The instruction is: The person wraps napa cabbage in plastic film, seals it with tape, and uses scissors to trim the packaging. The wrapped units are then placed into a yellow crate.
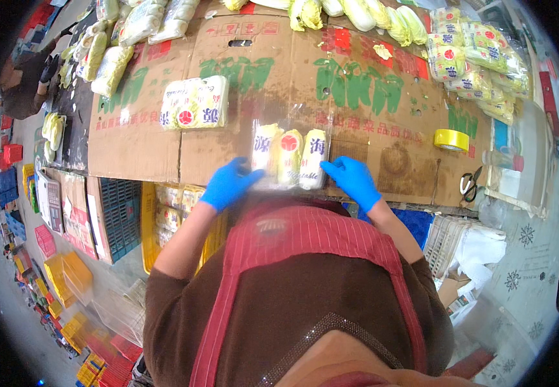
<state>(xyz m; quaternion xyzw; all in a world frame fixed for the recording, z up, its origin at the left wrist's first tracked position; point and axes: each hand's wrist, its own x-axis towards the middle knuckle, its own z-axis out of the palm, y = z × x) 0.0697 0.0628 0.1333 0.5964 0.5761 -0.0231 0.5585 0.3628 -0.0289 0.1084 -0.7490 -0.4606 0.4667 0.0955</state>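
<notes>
Two blue-gloved hands flank a clear printed plastic bag of napa cabbages [289,155] at the near edge of the cardboard-covered table. My left hand [232,183] is at the bag's left side, thumb towards its lower corner; contact there is blurred. My right hand [352,180] has its fingertips at the bag's right edge; whether they pinch the film cannot be told. Three cabbages lie side by side inside, and the loose film stands up beyond them. Another bagged pack [194,103] lies on the cardboard to the upper left.
Bagged cabbages [473,63] are piled at the far right, loose cabbages [356,14] along the far edge. Yellow tape [451,140] and scissors [470,185] lie at right. A yellow crate [148,227] with packs stands below the table. Another person [23,87] is at far left.
</notes>
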